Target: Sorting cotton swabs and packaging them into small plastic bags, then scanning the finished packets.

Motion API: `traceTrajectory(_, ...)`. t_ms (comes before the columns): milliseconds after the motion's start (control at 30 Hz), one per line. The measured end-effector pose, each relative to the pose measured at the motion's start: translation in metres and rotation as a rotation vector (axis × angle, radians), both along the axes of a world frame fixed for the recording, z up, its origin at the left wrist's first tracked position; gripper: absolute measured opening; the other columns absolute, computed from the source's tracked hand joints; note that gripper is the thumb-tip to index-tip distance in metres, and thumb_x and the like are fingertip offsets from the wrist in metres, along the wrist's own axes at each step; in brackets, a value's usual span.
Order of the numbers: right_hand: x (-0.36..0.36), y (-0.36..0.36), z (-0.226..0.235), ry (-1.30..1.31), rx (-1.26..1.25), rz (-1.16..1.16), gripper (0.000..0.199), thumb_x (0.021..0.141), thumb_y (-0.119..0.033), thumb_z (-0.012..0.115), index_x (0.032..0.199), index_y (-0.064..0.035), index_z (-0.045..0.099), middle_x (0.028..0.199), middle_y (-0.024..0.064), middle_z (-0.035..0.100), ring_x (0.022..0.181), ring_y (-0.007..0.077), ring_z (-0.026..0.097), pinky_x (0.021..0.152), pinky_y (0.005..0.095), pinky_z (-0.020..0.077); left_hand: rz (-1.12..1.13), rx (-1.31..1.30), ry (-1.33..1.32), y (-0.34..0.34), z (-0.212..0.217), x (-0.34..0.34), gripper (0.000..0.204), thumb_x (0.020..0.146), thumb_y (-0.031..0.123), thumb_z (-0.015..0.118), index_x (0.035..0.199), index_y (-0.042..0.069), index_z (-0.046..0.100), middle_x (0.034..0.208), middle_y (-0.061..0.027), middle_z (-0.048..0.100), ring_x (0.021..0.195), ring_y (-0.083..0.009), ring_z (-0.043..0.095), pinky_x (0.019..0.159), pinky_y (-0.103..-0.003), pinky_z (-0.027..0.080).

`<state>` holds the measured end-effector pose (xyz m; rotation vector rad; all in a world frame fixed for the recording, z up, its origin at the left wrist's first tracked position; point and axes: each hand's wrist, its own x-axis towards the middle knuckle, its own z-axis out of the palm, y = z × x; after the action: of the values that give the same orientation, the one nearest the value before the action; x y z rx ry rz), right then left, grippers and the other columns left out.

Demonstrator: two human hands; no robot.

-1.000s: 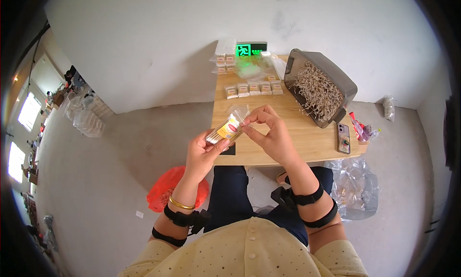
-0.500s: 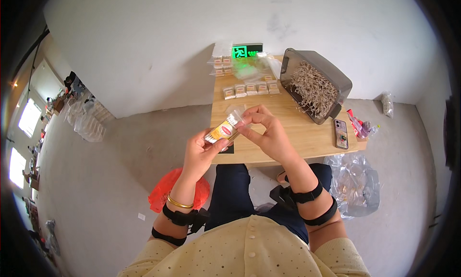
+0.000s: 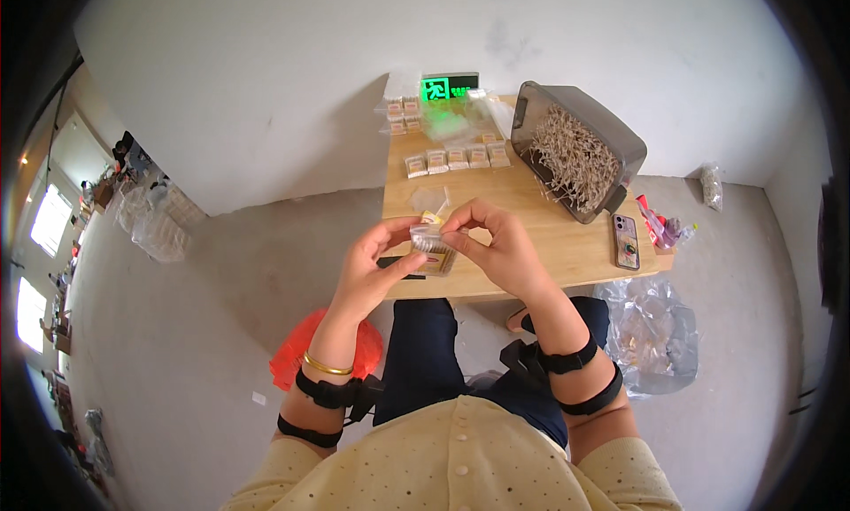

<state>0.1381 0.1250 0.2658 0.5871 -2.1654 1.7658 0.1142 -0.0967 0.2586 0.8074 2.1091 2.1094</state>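
Observation:
Over the table's near edge, both my hands hold a small clear bag of cotton swabs with a yellow label. My left hand grips its left side between thumb and fingers. My right hand pinches its top right corner. The fingertips partly cover the bag. Just beyond it lie an empty-looking clear bag and a yellow label. A flat black object on the table is partly hidden by my left hand.
Filled bags stand in a row, with more stacked behind. A lit green exit sign backs loose plastic bags. A tilted grey bin holds many loose swabs. A phone lies at the right; a red bag sits below.
The bag of swabs has turned from slanted to upright and come slightly nearer to me. My hands have drawn together at its top.

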Motion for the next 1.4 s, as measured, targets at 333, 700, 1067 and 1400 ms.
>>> traceTrajectory(333, 0.004, 0.022, -0.03, -0.168, -0.193, -0.003, 0.019, 0.095, -0.006, 0.074, 0.111, 0.0018, 0.067, 0.102, 0.0055, 0.072, 0.1, 0.0135, 0.066, 0.092, 0.0298, 0.0523, 0.008, -0.036, -0.049, 0.035, -0.009, -0.002, 0.025, 0.094, 0.013, 0.076, 0.113, -0.003, 0.073, 0.101, -0.0089, 0.077, 0.093, -0.0115, 0.071, 0.082, -0.028, 0.058)
traceTrajectory(700, 0.009, 0.034, -0.037, -0.242, -0.322, 0.048, 0.018, 0.099, -0.011, 0.072, 0.111, 0.0009, 0.069, 0.102, 0.0041, 0.072, 0.098, 0.0103, 0.064, 0.089, 0.0279, 0.0514, -0.037, 0.005, -0.061, 0.05, -0.012, -0.001, 0.025, 0.094, 0.006, 0.076, 0.115, -0.004, 0.069, 0.106, -0.01, 0.075, 0.097, -0.0141, 0.072, 0.086, -0.032, 0.062)
traceTrajectory(1067, 0.006, 0.038, -0.042, -0.289, -0.505, 0.026, 0.016, 0.101, -0.012, 0.07, 0.112, 0.0001, 0.071, 0.102, 0.002, 0.073, 0.096, 0.0077, 0.063, 0.087, 0.0252, 0.0499, -0.041, 0.105, -0.076, 0.059, -0.022, -0.012, 0.019, 0.1, 0.017, 0.071, 0.107, -0.001, 0.071, 0.091, -0.0015, 0.073, 0.084, -0.0048, 0.065, 0.077, -0.023, 0.051)
traceTrajectory(1400, -0.006, 0.049, -0.072, -0.213, -0.427, -0.102, 0.01, 0.098, -0.011, 0.072, 0.103, -0.0032, 0.076, 0.098, 0.0002, 0.07, 0.092, 0.0091, 0.062, 0.087, 0.0274, 0.0488, -0.029, 0.066, -0.052, 0.071, -0.047, -0.028, 0.016, 0.101, 0.008, 0.068, 0.109, -0.004, 0.073, 0.108, -0.01, 0.076, 0.1, -0.0145, 0.07, 0.095, -0.029, 0.053)
